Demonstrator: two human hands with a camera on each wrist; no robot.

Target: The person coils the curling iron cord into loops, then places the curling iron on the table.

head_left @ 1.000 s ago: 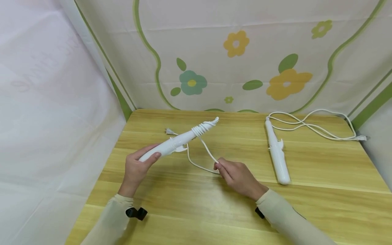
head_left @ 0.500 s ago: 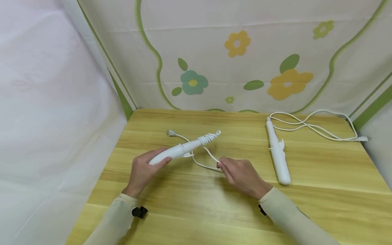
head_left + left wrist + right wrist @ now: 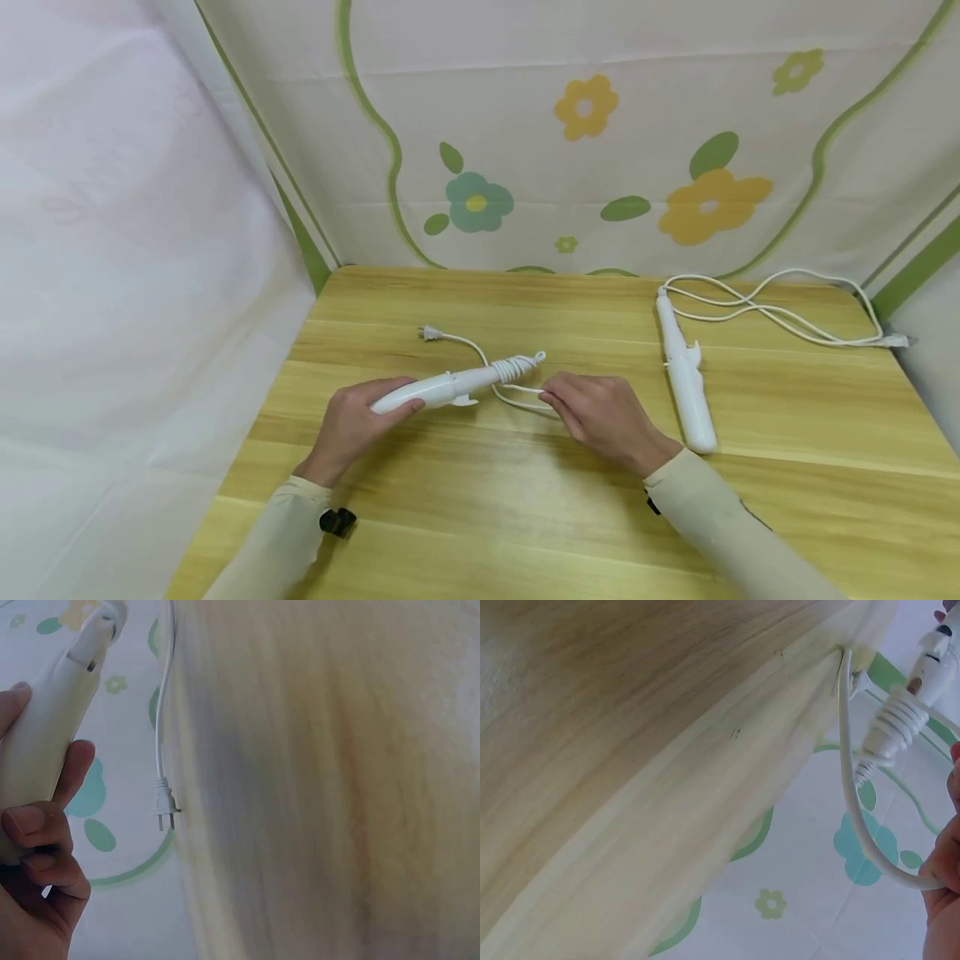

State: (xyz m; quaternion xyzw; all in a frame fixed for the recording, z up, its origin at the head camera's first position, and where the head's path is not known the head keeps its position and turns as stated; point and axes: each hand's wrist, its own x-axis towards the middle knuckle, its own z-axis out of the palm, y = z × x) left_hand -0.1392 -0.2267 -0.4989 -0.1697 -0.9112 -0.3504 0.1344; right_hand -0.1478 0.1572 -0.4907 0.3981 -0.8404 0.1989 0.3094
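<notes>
Over the near-middle part of a wooden table (image 3: 480,517), a person's left hand (image 3: 352,421) grips a white wand (image 3: 431,392) by its thick end, with the fingers and the thumb on both its sides. The wand is pointing to the right and a little to the far side. Around its thin part the white cord (image 3: 517,369) is wound in several close turns. The right hand (image 3: 603,417), just beside the thin tip on its right, is pinching a length of this cord between the thumb and the fingers. Another part of the cord passes below the wand and goes to the far left, where the plug (image 3: 431,333) with two prongs lies on the table.

To the right, well apart, lies a second white wand (image 3: 686,383), its thick end toward the near side. Its long cord (image 3: 787,315) makes loose loops to the far right corner, ending with a plug (image 3: 895,341).

Behind the table hangs a pale cloth (image 3: 525,125) with printed flowers. The right wrist view shows small dark marks (image 3: 736,733) on the table, which I cannot read.
</notes>
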